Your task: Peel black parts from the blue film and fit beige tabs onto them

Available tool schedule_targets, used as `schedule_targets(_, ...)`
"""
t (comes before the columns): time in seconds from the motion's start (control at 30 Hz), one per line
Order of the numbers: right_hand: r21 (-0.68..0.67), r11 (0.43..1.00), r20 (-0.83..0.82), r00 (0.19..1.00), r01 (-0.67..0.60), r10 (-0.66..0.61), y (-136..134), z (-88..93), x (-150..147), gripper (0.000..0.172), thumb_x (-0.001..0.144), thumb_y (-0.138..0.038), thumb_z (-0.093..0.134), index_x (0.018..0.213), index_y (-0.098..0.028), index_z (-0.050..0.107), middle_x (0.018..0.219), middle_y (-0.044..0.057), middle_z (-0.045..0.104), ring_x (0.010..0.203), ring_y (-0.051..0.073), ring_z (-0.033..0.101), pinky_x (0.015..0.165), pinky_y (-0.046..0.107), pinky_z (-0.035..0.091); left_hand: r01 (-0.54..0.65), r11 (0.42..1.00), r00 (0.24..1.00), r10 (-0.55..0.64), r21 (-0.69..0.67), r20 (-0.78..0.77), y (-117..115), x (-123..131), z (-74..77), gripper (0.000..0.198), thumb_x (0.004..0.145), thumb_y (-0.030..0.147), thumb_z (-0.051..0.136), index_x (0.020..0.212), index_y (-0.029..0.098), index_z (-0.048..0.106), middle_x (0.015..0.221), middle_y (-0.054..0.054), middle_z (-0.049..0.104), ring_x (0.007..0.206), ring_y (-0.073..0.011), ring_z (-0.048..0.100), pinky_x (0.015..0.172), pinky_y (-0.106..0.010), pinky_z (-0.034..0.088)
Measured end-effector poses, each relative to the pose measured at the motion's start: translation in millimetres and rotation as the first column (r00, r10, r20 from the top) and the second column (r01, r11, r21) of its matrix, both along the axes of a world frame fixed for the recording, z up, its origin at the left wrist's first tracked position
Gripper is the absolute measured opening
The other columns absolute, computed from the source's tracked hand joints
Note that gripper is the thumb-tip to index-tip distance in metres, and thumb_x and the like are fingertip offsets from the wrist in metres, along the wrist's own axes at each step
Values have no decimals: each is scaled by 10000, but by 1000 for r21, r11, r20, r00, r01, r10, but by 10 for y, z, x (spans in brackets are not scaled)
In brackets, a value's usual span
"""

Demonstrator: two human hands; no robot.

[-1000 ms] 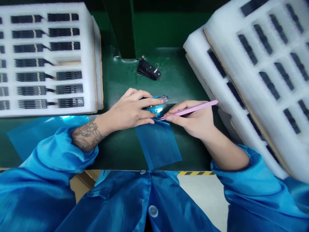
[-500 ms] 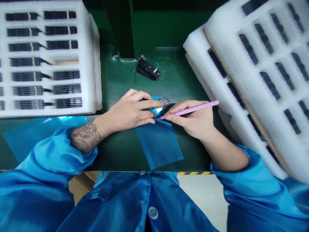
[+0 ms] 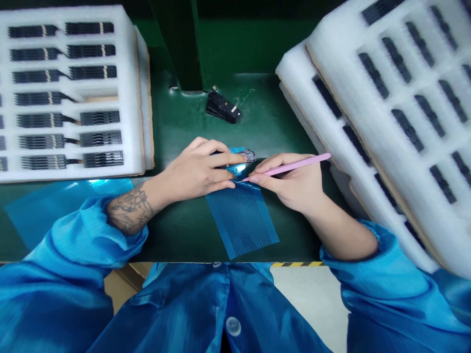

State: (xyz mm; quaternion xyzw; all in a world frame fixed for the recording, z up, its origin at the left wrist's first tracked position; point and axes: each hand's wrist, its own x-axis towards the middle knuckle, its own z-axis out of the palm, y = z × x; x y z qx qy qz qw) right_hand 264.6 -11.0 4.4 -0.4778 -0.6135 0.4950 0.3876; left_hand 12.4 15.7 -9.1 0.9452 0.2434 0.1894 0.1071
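Note:
My left hand (image 3: 206, 169) is at the blue film sheet (image 3: 245, 220), which is bent up near its far end, with the fingers closed on that bent part. Beside its index fingertip is a small dark patterned piece (image 3: 249, 156), partly covered by the finger. Between the thumb and fingers of my right hand (image 3: 290, 181) is a pair of pink tweezers (image 3: 298, 163), its tips touching or very near the sheet's bend beside my left thumb. Rows of tiny dark marks cover the near part of the sheet. What lies under my left fingers is hidden.
A white foam tray (image 3: 129, 98) with slots of black parts stands at left. Stacked foam trays (image 3: 368, 127) lean at right. A small pile of black parts (image 3: 222, 107) lies by the green post (image 3: 178, 44). Another blue film (image 3: 62, 206) lies under my left sleeve.
Both hands, the tweezers and the film keep nearly the same place. The whole view has shifted slightly, with the trays and black pile a little lower and further left.

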Motion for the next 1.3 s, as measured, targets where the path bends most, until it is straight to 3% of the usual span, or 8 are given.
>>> schedule_targets(0.23,7,999,3,999,36,-36,6,-6,22,179,723,-370,895,727,-261,753,715,5,768,622,185,699,552,328,554,2,1000,1000,-2,-2,9,4,-1,-3,336,1015,510,540,983,263,766,1364,-4,676,1174,-234,597,906,-407,415)
schedule_targets(0.53,8,939,-42,938,344,-343,177,-97,111,215,743,-370,885,770,-270,696,709,5,754,675,223,756,624,368,630,44,999,999,-44,1,12,-28,-17,61,368,937,518,667,1184,246,686,1438,-99,616,1232,-304,605,956,-470,490)
schedule_targets(0.63,6,941,-45,940,340,-339,199,-111,94,232,748,-385,882,775,-266,686,712,5,754,686,225,763,644,372,644,-90,996,990,92,-16,105,-30,15,55,374,939,436,682,1227,200,650,1440,-169,587,1231,-295,622,962,-452,534)
schedule_targets(0.73,-5,941,-72,939,338,-338,201,-108,81,243,732,-380,893,770,-260,686,713,2,753,682,222,762,638,365,640,-188,982,969,191,-38,158,-27,71,37,223,947,310,669,1124,176,680,1253,-125,701,1078,-233,688,911,-383,573)
schedule_targets(0.83,-14,942,-95,937,336,-335,202,-109,83,232,728,-361,897,769,-261,692,718,0,754,687,220,762,635,360,632,-185,982,963,190,-43,191,-27,104,33,126,953,236,655,1049,179,714,1082,-58,765,911,-169,719,841,-311,591)
schedule_targets(1.0,-1,945,-103,940,328,-327,206,-112,97,219,741,-346,890,771,-260,691,714,1,745,671,215,753,623,356,619,-214,976,945,218,-42,243,-36,86,70,78,949,222,677,982,194,742,1074,-31,777,930,-138,744,833,-252,597)
schedule_targets(1.17,-10,941,-104,935,340,-339,207,-105,96,256,727,-379,894,778,-248,680,714,-2,744,689,213,761,637,349,626,-230,972,948,233,-41,215,-43,77,101,88,954,203,655,907,199,729,1028,-20,767,892,-144,737,806,-270,595)
schedule_targets(1.3,-3,942,-118,935,336,-334,208,-125,106,244,732,-368,893,778,-251,685,713,-4,747,677,205,762,631,336,626,-234,971,959,223,42,176,-43,67,91,100,973,204,621,995,207,718,1069,-28,758,913,-142,732,781,-266,590)
